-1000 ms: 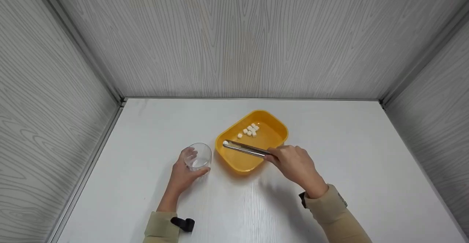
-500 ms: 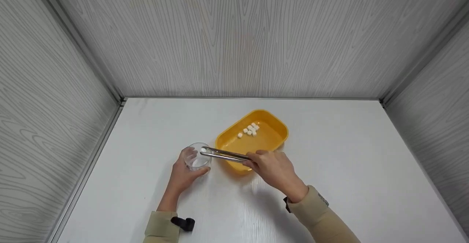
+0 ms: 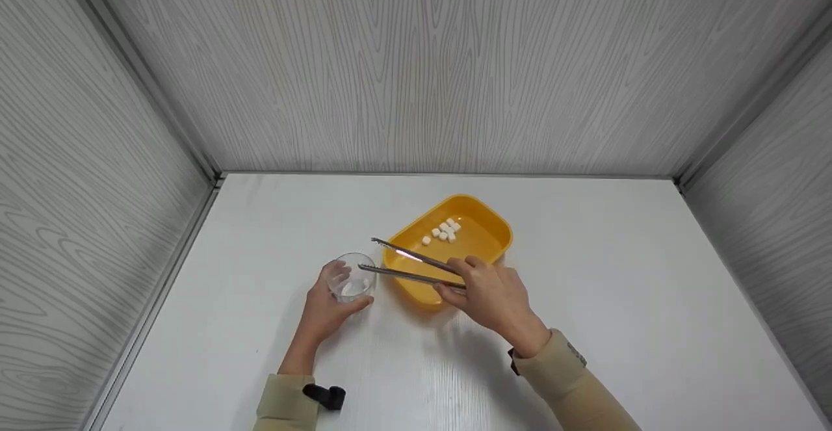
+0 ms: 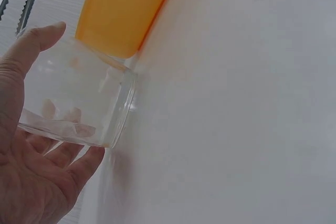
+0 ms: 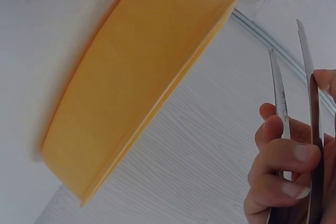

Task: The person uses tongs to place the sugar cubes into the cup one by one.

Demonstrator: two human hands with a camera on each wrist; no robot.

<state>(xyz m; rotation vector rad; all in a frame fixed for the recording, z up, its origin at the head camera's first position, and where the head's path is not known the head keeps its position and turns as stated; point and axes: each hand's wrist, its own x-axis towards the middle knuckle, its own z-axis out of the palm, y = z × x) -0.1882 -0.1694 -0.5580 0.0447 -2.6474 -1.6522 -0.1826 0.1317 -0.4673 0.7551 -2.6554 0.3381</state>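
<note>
My left hand (image 3: 325,311) holds a clear drinking glass (image 4: 79,93), thumb on one side and fingers on the other. A whitish piece shows low inside the glass in the head view, though reflections blur it. My right hand (image 3: 491,298) grips metal tongs (image 5: 315,103) with serrated tips. The tongs' arms stand apart with nothing between them; one tip lies over the glass's right rim, the other beyond it. Under the tongs is a yellow tray (image 3: 491,242), with several small white cubes (image 3: 447,229) lying toward its far side.
The tray sits on a white table (image 3: 585,255), right of the glass and close to it. Grey wood-grain panels (image 3: 416,67) close off the back and both sides. Black straps (image 3: 325,397) are on both sleeves.
My right hand carried the tongs left from over the tray to the glass, with a white cube in their tips. The tongs have since spread and the cube has left them. My left hand stayed still.
</note>
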